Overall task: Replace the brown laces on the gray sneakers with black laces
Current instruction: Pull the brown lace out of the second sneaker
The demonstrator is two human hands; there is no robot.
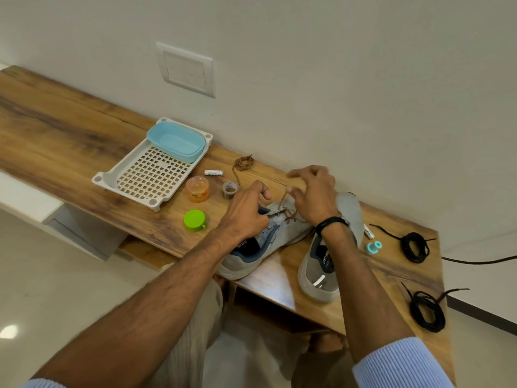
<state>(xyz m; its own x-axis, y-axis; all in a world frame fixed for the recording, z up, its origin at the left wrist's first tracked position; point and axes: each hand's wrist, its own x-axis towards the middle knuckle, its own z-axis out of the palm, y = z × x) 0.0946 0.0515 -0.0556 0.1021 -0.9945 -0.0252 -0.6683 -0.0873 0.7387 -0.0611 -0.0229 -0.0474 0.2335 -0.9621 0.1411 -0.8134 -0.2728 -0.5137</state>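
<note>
Pale blue sleeves [400, 362] frame my forearms as they reach over the desk [70, 130]. Near its front right corner lies a black lace [426, 312] in a loose coil. By the front edge sits a gray sneaker [251, 256], heel toward me, with a second sneaker [319, 275] just to its right.

My left hand [246, 211] curls down onto the first sneaker and grips it at the tongue. My right hand [313, 194], a black band [331, 222] on its wrist, pinches the brown lace [291, 212], which runs up from the eyelets to my bent fingers.

Toward the right edge, a second black lace [414, 246] is coiled beside a small teal spool [374, 247]. Left of the sneaker stand a green lid [194, 219], an orange jar [198, 189] and a small clear jar [230, 189].

Farther back, a white slotted tray [145, 175] carries a blue tub [176, 141] at its far end. A loose brown lace [244, 163] lies bundled near the back edge, against the wall.
</note>
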